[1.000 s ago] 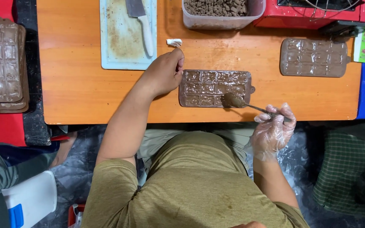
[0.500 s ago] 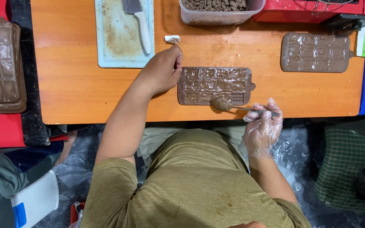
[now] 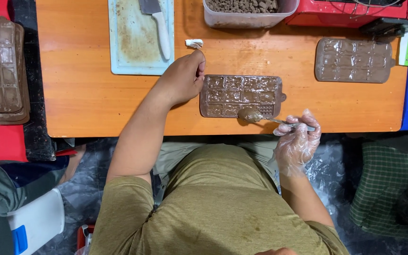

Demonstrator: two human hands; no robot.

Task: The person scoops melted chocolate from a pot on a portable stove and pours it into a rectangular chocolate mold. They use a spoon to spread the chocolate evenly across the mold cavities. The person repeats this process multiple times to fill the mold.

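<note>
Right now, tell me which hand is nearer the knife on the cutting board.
Left. The left hand rests by the mould's left end, just right of the knife; the gloved right hand holds a spoon at the table's near edge.

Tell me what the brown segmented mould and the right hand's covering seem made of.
The brown segmented mould looks like flexible silicone or plastic, matte and chocolate-smeared, though stiffness can't be judged. The right hand wears a thin clear plastic glove, wrinkled and see-through, holding a shiny, likely metal spoon.

Brown chocolate mould point(image 3: 242, 96) lies flat on table — loaded spoon point(image 3: 253, 115) at its near edge.
</note>
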